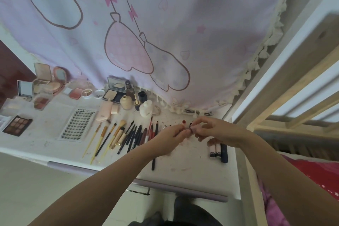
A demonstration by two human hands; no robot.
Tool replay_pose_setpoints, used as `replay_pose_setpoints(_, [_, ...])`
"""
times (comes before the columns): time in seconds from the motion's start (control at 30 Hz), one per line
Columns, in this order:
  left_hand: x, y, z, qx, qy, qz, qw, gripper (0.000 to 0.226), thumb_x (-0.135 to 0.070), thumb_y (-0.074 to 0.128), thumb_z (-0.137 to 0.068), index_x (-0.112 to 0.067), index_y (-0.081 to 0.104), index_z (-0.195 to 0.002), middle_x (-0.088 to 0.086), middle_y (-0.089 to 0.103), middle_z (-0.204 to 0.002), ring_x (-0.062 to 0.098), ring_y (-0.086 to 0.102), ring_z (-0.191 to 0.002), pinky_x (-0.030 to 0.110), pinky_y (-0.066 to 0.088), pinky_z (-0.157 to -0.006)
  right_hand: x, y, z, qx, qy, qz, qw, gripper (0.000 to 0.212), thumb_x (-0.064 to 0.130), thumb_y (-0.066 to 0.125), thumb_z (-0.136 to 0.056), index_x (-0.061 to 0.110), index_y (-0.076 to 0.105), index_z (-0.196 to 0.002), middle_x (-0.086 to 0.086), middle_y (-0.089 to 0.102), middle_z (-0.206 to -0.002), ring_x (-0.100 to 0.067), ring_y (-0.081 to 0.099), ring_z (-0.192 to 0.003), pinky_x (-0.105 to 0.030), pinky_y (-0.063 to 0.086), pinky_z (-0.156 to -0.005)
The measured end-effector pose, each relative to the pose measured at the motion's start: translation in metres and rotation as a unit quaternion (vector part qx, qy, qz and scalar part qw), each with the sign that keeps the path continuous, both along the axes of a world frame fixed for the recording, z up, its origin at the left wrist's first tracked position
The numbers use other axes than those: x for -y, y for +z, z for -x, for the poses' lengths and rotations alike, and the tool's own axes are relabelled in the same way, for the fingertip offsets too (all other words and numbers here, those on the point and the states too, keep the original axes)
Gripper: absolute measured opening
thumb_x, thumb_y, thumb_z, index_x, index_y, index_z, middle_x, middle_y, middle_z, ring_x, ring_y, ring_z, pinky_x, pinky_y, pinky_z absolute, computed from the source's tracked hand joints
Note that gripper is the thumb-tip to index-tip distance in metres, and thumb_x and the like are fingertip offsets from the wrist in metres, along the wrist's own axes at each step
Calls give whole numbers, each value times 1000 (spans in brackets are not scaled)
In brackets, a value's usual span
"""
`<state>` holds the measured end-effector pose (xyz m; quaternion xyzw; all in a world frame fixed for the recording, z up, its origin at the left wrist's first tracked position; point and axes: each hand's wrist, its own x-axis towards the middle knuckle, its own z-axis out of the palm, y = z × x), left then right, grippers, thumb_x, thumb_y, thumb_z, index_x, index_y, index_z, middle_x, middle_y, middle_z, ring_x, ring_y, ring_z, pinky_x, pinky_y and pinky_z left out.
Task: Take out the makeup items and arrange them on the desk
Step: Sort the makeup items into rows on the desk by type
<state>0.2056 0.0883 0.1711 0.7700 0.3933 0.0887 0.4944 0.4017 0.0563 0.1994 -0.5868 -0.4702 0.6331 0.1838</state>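
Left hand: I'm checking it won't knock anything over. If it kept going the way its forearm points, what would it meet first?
The left hand points up and right, straight at the right hand, and both already pinch one small item between them. Beyond that lies the curtain, though depth is unclear.

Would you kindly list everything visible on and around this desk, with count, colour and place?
desk: one, white, centre
curtain: one, pink cartoon print, behind desk
compacts: several, pink and beige, back left
eyeshadow palette: one, brown shades, far left
lash tray: one, white, left of brushes
brushes: several, gold-handled, centre
pencils: many, black and red, right of brushes
bottles: several, cream and dark, back centre
tubes: three, two pale, one navy, right edge
left hand: pinching small item
right hand: pinching same item
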Motion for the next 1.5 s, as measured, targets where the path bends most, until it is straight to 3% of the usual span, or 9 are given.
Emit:
replay_pose_setpoints(0.17, [-1, 1, -5, -9, -9, -15, 1000, 23, -32, 41, -99, -34, 48, -77, -11, 47, -67, 4, 42, -59, 18, 34, -57, -4, -2, 4, 65, -12, 42, 997, 45, 50, 40, -96, 12, 65, -98, 1, 57, -67, -6, 47, -52, -19, 38, -51])
replay_pose_setpoints(0.37, [1, 4, -5, -11, -10, -4, 1000, 20, -29, 41, -100, -32, 49, -81, -13, 46, -67, -1, 41, -59, 12, 31, -55, -3, -6, -7, 8, -3, 35, 999, 29, 30, 61, -90, 16, 56, -115, 2, 66, -93, -9, 60, -83, -23, 50, -72])
replay_pose_setpoints(0.53, [3, 4, -7, -18, -17, -2, 1000, 14, -29, 41, -99, -25, 51, -90, -13, 46, -69, -2, 41, -60, 15, 32, -57, -5, -9, -2, 73, -21, 47, 996, 39, 46, 42, -97, 13, 60, -101, 0, 61, -71, -7, 52, -57, -20, 41, -55])
replay_pose_setpoints(0.7, [3, 5, -5, -20, -9, 10, 1000, 15, -28, 41, -100, -28, 50, -88, -16, 46, -70, -5, 42, -61, 11, 31, -57, -5, -10, -7, 26, 5, 27, 999, 30, 34, 60, -91, 17, 56, -115, 2, 65, -95, -11, 60, -88, -24, 48, -75])
replay_pose_setpoints(0.87, [3, 3, -6, -24, -7, 9, 1000, 13, -29, 42, -99, -24, 53, -94, -15, 46, -70, -3, 42, -62, 15, 32, -58, -4, -11, 0, 74, -13, 46, 996, 38, 47, 39, -98, 17, 62, -94, -1, 62, -76, -9, 52, -61, -21, 42, -58])
replay_pose_setpoints(1.03, [5, 2, -3, -25, -5, 18, 1000, 14, -29, 40, -100, -22, 53, -99, -17, 46, -71, -5, 42, -63, 12, 32, -58, -4, -13, -6, 27, 3, 30, 999, 26, 35, 60, -90, 21, 57, -112, 3, 69, -97, -9, 62, -87, -24, 48, -73])
replay_pose_setpoints(1.2, [5, 1, -4, -29, -11, 11, 999, 14, -29, 41, -100, -23, 52, -94, -16, 46, -71, -4, 43, -62, 13, 32, -57, -4, -15, 1, 76, -2, 36, 996, 36, 45, 43, -97, 15, 61, -105, 2, 68, -81, -10, 56, -70, -23, 43, -64])
replay_pose_setpoints(1.37, [5, -2, -1, -23, -12, 17, 1000, 13, -29, 40, -100, -27, 49, -90, -16, 46, -71, -3, 43, -61, 13, 32, -57, -4, -13, -7, 31, 25, 19, 999, 28, 37, 58, -91, 25, 56, -116, 5, 66, -104, -11, 61, -99, -27, 47, -81])
replay_pose_setpoints(1.5, [5, -4, -2, -33, -23, -8, 999, 14, -30, 41, -100, -27, 48, -88, -14, 46, -71, -2, 42, -62, 15, 32, -58, -4, -11, -1, 94, 36, 28, 995, 35, 48, 38, -97, 21, 61, -102, 2, 68, -90, -9, 61, -76, -23, 46, -71])
